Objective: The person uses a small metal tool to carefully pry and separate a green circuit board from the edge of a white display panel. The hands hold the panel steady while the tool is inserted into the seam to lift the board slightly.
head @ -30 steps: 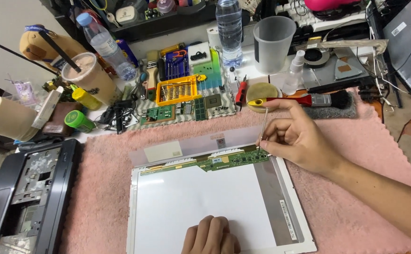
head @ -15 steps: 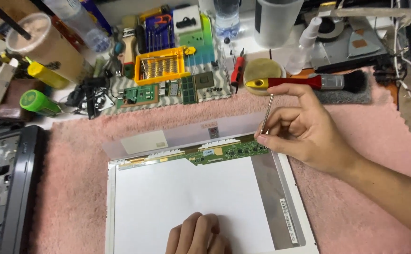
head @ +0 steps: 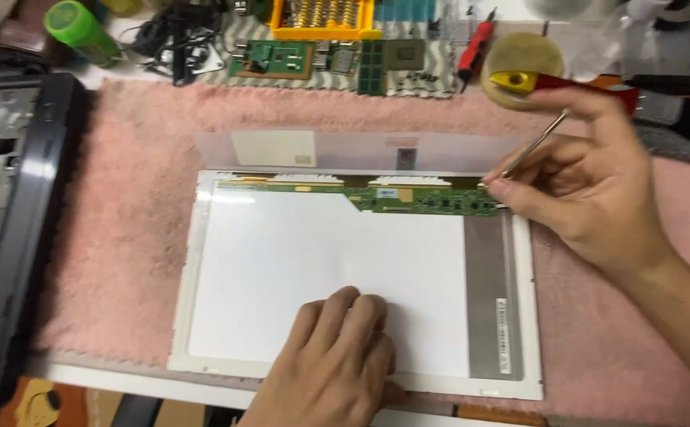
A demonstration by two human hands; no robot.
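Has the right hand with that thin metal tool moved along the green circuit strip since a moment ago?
No. The right hand keeps the thin metal tool at the right end of the green circuit strip; only the camera shifted.

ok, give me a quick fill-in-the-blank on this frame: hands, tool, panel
The right hand holds a thin metal tool whose tip meets the narrow ____ circuit board strip.
The left hand lies flat on the ____ back of the display panel.
The panel rests on a ____ fuzzy mat.

Missing words: green; white; pink
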